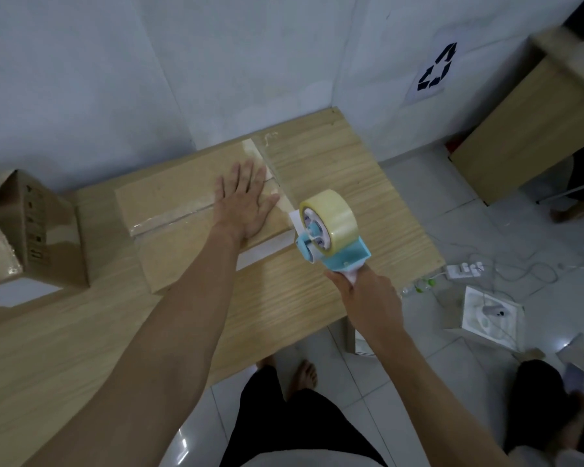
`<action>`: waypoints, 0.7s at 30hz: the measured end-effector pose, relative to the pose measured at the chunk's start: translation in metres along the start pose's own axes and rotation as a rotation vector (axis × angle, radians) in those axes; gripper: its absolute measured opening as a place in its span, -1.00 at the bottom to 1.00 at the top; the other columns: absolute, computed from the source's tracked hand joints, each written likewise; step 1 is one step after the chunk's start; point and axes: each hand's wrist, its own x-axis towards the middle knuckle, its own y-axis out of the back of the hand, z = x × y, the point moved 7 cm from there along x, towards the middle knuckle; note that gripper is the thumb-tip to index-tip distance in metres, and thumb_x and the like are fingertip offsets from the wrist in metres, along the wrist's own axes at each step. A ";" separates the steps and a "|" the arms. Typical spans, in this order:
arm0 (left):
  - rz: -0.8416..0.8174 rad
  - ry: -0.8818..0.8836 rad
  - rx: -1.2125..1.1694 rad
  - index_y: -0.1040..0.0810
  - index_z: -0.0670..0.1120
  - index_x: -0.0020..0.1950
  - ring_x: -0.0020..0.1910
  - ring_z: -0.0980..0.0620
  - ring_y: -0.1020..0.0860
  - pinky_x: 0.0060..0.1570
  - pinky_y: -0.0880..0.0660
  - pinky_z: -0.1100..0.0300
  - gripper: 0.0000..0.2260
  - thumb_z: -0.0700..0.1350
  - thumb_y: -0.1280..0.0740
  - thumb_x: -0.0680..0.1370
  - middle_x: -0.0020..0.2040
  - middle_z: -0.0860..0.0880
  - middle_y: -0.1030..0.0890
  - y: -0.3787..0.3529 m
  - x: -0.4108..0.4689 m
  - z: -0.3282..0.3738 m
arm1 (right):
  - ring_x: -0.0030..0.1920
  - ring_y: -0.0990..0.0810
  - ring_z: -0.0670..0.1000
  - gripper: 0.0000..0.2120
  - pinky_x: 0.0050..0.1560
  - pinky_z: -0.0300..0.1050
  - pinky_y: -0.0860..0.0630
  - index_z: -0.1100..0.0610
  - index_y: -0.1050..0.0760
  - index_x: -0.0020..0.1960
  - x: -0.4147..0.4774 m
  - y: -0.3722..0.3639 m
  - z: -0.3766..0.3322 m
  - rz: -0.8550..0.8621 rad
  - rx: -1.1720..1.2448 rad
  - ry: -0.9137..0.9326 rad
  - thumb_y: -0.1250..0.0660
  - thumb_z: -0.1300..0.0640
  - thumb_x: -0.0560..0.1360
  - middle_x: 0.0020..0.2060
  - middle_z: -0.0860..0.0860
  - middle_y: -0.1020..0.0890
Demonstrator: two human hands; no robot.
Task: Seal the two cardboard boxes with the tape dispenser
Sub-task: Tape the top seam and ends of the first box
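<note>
Cardboard, flat and closed: the box (196, 210) lies on the wooden table (334, 183), clear tape along its seam. Left hand (246, 203) presses it, fingers spread. Right hand (368, 294) clenches the blue tape dispenser (331, 230) just beside it. A second box (31, 230) stands left, flap up, contents hidden.

A person's left hand (245, 200) lies flat, palm down, fingers spread and pointing away, the bare forearm stretched forward from the lower left. The right hand (364, 291) is curled tight around a handle, knuckles up, its forearm reaching in from the lower right. Two bare feet show below.
</note>
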 end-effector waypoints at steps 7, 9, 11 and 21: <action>0.013 -0.003 0.007 0.24 0.15 0.65 0.63 -0.01 0.30 0.56 0.30 -0.18 -0.31 0.42 0.22 0.59 0.66 0.10 0.27 -0.002 0.001 0.000 | -0.40 -0.45 -0.18 -0.56 -0.39 -0.21 -0.32 0.07 -0.47 -0.02 -0.014 -0.010 0.027 -0.058 -0.050 -0.032 -0.25 -0.33 0.54 -0.39 -0.16 -0.49; 0.017 -0.012 0.017 0.23 0.14 0.66 0.63 -0.02 0.29 0.56 0.28 -0.20 -0.30 0.41 0.23 0.59 0.66 0.08 0.26 -0.001 0.000 0.001 | -0.33 -0.56 -0.05 -0.52 -0.29 -0.12 -0.46 0.09 -0.48 -0.01 -0.005 -0.015 0.024 -0.055 -0.054 -0.029 -0.24 -0.35 0.52 -0.35 -0.10 -0.54; 0.033 -0.014 0.019 0.23 0.12 0.66 0.63 -0.03 0.28 0.56 0.26 -0.21 -0.30 0.41 0.23 0.59 0.66 0.07 0.25 0.000 0.000 0.001 | -0.27 -0.61 0.00 -0.52 -0.24 -0.09 -0.50 0.09 -0.47 -0.02 0.001 -0.020 0.021 -0.060 -0.049 -0.013 -0.25 -0.35 0.52 -0.34 -0.09 -0.56; 0.026 -0.011 0.026 0.17 0.13 0.67 0.63 -0.02 0.29 0.57 0.25 -0.21 -0.14 0.56 0.17 0.48 0.67 0.08 0.25 -0.002 0.003 0.001 | -0.08 -0.68 0.10 -0.52 -0.11 -0.04 -0.56 0.08 -0.52 0.08 0.005 -0.074 0.047 -0.254 -0.226 -0.039 -0.21 -0.35 0.57 -0.12 0.04 -0.68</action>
